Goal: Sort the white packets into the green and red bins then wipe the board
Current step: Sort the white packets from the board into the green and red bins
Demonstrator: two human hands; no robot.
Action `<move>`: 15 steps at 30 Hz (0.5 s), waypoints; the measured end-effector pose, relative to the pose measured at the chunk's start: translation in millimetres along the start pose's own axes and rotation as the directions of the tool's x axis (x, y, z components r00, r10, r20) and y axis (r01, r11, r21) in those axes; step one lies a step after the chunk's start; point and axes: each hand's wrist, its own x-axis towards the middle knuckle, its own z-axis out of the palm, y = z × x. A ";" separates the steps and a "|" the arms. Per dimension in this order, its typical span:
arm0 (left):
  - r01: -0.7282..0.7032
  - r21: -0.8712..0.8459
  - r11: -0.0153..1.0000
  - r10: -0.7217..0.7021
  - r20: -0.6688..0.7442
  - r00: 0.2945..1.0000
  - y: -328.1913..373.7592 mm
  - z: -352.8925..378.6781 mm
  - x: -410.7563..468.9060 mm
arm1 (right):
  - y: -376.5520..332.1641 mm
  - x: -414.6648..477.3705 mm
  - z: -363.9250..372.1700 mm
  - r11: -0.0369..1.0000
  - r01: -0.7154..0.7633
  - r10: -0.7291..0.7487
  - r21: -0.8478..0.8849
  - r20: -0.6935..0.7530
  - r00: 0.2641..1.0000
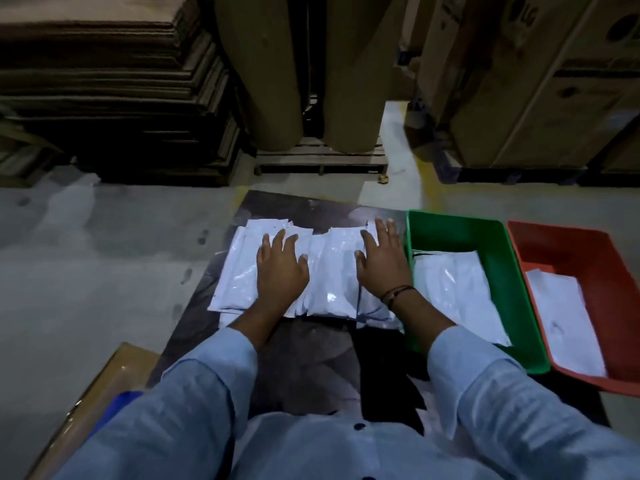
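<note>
Several white packets lie spread in overlapping rows across the dark board in the middle of the view. My left hand rests flat on the left packets with fingers spread, gripping nothing. On the right packets my right hand lies flat too, fingers apart, a thin band on its wrist. Right of the board stands the green bin with white packets inside. Beside it the red bin holds a white packet.
A cardboard sheet lies at the lower left beside something blue. Stacked flat cardboard fills the back left, two big paper rolls stand on a pallet behind the board, and large cartons rise at the back right. Grey floor lies on the left.
</note>
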 end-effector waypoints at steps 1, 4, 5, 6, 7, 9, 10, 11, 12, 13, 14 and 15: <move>0.018 0.011 1.000 -0.018 0.012 1.000 -10.1 -1.6 0.9 | -7.7 1.0 4.8 1.000 0.003 -0.003 -0.009 0.014 1.000; 0.042 0.055 0.998 -0.044 0.045 0.998 -37.4 -5.6 4.5 | -27.5 1.5 17.9 1.000 0.000 0.000 0.000 0.055 0.998; 0.049 0.071 0.996 -0.053 0.062 0.997 -45.3 -6.4 6.1 | -32.7 1.4 22.3 1.000 -0.012 0.011 0.007 0.073 0.997; 0.056 0.085 0.995 -0.063 0.086 0.994 -52.7 -6.8 7.4 | -37.7 1.5 26.5 1.000 -0.026 0.025 0.012 0.092 0.995; 0.062 0.096 0.993 -0.073 0.116 0.991 -59.2 -7.0 8.5 | -42.2 1.3 30.5 0.999 -0.042 0.040 0.015 0.112 0.993; 0.077 0.109 0.991 -0.095 0.172 0.981 -71.0 -6.0 10.4 | -50.8 0.9 38.5 0.997 -0.074 0.071 0.013 0.168 0.983; 0.083 0.111 0.990 -0.104 0.193 0.976 -76.1 -4.9 11.5 | -54.5 0.8 42.3 0.996 -0.091 0.087 0.009 0.197 0.976; 0.088 0.113 0.990 -0.110 0.210 0.971 -80.6 -3.6 12.6 | -57.7 0.8 45.9 0.994 -0.106 0.103 0.002 0.222 0.970; 0.090 0.119 0.989 -0.115 0.223 0.968 -84.6 -2.1 13.8 | -60.6 0.9 48.7 0.993 -0.121 0.120 -0.009 0.242 0.963; 0.088 0.131 0.988 -0.117 0.235 0.965 -88.3 -0.3 15.0 | -62.6 1.1 51.6 0.990 -0.137 0.138 -0.021 0.261 0.955; 0.081 0.146 0.986 -0.115 0.247 0.962 -91.9 1.2 15.9 | -64.4 1.3 54.3 0.987 -0.155 0.158 -0.034 0.281 0.946; 0.071 0.159 0.985 -0.111 0.258 0.960 -95.4 2.8 16.1 | -65.7 1.2 57.3 0.984 -0.174 0.180 -0.047 0.302 0.936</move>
